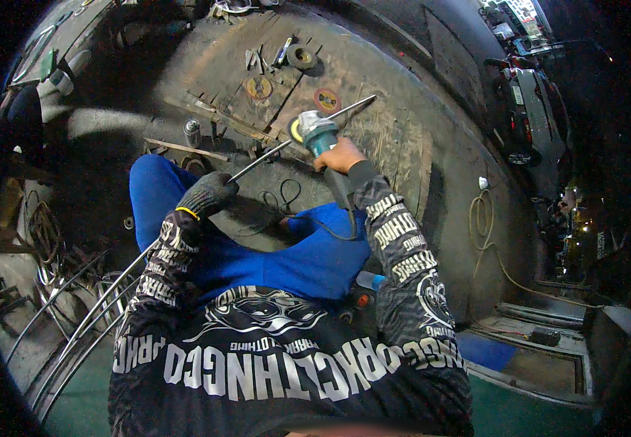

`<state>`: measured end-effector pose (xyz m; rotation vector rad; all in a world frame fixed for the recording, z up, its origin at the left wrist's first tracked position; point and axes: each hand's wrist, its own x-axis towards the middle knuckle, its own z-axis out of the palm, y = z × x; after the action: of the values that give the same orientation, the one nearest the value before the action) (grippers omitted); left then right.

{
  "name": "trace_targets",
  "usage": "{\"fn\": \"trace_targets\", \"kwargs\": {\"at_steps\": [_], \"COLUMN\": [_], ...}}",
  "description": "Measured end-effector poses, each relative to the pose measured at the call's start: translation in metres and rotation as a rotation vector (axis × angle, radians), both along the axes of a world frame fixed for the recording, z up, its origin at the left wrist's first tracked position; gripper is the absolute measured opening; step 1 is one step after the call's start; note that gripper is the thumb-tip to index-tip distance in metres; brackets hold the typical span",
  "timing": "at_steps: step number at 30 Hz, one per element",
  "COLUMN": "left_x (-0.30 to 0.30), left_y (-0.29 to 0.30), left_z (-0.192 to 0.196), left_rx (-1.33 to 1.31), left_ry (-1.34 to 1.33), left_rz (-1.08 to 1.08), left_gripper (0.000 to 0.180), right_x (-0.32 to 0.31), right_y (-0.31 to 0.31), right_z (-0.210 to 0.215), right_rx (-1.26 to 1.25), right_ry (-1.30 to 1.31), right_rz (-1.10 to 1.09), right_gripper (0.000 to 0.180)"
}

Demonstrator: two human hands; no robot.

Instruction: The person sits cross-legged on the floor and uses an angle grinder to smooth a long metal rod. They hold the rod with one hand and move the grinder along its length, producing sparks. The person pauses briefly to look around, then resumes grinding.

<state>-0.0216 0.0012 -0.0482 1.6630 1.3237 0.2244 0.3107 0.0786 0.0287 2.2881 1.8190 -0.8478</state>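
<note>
My left hand point(211, 194), in a dark grey knit glove with a yellow cuff edge, is closed round a long thin metal rod point(263, 157). From the glove the rod slants up and right, its far end over the wooden board. My bare right hand point(342, 156) grips the body of a teal and grey angle grinder point(319, 135). The grinder's yellowish disc point(296, 131) is at the rod's middle; whether it touches cannot be made out. A dark cord runs from the grinder's rear down over my blue trouser leg.
Worn boards point(395, 149) lie ahead, with a tape roll point(301, 57) and round discs point(259, 87) on them. A spray can point(192, 132) stands left of the boards. Several long rods point(86, 324) lie at lower left. A coiled hose point(481, 222) and a parked car point(530, 109) are at right.
</note>
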Motion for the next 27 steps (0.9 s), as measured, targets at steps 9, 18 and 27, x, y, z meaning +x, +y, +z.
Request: {"fn": "trace_targets", "kwargs": {"at_steps": [9,18,27], "left_x": [-0.007,0.001,0.006], "left_y": [-0.012,-0.016,-0.012], "left_z": [0.015,0.045,0.046], "left_rx": [-0.002,-0.139,0.005], "left_ry": [-0.001,0.069,0.091], "left_rz": [0.046,0.093,0.137], "left_gripper": [0.037,0.035,0.031], "right_x": [0.086,0.198,0.255], "right_y": [0.063,0.139,0.187], "right_z": [0.005,-0.039,-0.026], "right_rx": [0.061,-0.017,-0.13], "right_ry": [-0.07,-0.263,-0.089], "right_rz": [-0.169,-0.06,0.019], "right_gripper": [0.059,0.043,0.023]}}
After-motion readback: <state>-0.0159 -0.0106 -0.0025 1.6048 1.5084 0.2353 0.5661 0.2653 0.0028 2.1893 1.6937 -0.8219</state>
